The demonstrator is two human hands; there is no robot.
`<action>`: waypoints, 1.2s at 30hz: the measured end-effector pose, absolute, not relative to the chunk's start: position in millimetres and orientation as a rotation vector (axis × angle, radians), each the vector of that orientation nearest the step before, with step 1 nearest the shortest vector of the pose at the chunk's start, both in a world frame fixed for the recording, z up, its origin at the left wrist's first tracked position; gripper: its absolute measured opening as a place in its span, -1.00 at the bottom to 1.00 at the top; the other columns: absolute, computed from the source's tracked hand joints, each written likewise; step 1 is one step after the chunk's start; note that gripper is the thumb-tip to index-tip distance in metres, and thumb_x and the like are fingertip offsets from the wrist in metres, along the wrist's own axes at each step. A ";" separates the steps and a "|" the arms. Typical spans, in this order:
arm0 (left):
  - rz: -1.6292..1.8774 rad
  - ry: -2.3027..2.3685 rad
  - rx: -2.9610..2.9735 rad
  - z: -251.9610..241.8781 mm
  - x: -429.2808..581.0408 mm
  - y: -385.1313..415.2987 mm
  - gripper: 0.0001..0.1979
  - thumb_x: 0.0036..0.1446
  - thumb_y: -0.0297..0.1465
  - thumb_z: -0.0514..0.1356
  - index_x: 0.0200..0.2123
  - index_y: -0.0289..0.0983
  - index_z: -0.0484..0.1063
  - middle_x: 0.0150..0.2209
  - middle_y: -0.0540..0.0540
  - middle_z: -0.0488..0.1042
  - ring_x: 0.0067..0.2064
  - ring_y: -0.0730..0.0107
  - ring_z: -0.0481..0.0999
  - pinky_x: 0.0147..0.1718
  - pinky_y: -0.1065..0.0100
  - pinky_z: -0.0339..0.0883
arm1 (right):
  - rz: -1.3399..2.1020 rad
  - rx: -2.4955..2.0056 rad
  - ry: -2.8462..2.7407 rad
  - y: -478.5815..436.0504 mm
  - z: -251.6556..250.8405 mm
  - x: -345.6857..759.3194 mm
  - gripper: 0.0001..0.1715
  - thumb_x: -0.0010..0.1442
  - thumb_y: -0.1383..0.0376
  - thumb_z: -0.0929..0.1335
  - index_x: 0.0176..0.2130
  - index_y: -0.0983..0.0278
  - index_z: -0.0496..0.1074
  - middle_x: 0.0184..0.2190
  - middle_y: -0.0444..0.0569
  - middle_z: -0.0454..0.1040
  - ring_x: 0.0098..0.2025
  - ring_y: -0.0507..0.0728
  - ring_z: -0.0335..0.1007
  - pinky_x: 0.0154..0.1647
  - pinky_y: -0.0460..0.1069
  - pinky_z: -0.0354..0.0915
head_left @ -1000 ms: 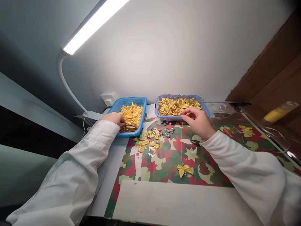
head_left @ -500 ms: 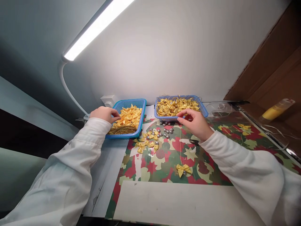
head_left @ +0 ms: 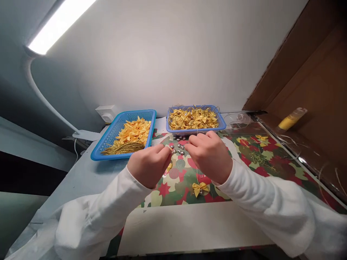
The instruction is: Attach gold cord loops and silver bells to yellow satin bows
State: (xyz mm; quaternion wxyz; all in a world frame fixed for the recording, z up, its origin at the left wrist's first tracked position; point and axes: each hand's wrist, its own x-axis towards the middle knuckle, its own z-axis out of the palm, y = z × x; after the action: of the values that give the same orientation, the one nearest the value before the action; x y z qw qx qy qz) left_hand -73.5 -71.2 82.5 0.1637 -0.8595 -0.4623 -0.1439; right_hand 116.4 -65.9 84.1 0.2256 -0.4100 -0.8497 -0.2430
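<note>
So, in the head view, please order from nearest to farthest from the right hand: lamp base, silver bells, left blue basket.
1. Silver bells: just left of the right hand.
2. Left blue basket: farther left.
3. Lamp base: left, beyond the basket.

Glaring lamp (head_left: 62, 27) upper left, brightly lit wall (head_left: 151, 61), dim edges, wide-angle distortion

We are seeing a yellow bow (head_left: 200, 189), its loops spreading sideways over the patterned cover (head_left: 173, 195), a silver bell (head_left: 201, 193) showing beneath its knot and a thin cord (head_left: 197, 174) running upward; silver bells (head_left: 180, 150) are lying clustered farther back.
</note>
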 end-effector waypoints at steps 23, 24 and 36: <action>-2.647 -2.838 -1.976 -6.4 -25.1 -75.5 -0.66 -0.31 -0.26 0.42 -0.51 -0.31 0.39 -0.64 0.05 0.44 -0.63 0.57 0.39 -0.65 0.53 0.28 | 1.042 -1.378 -1.397 -93.8 6.5 128.6 -0.95 -0.03 0.30 0.43 -0.50 0.22 0.50 -0.58 -0.08 0.50 -0.56 0.10 0.36 -0.52 0.01 0.29; -2.655 -2.833 -1.954 -8.4 -25.4 -76.6 -0.66 -0.32 -0.28 0.43 -0.51 -0.31 0.39 -0.66 0.08 0.42 -0.65 0.61 0.35 -0.67 0.55 0.24 | 1.102 -1.363 -1.341 -94.0 3.7 127.6 -0.93 -0.05 0.28 0.45 -0.51 0.22 0.51 -0.57 -0.07 0.50 -0.54 0.10 0.37 -0.52 0.01 0.30; -2.726 -2.673 -1.931 -9.3 -19.0 -97.2 -0.78 -0.20 -0.39 0.39 -0.41 -0.30 0.52 -0.58 0.02 0.50 -0.52 0.52 0.47 -0.51 0.53 0.35 | 1.385 -1.299 -0.996 -107.2 -5.0 124.8 -0.80 -0.12 0.23 0.51 -0.46 0.29 0.53 -0.53 -0.06 0.55 -0.46 0.08 0.48 -0.45 -0.07 0.41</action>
State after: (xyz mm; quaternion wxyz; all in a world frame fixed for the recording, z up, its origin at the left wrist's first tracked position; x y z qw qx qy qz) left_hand -19.0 -97.2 -9.3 -0.5383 -0.3804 -0.5264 -0.5370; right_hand 124.8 -107.2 -5.0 0.4783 -0.5320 -0.4078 0.5674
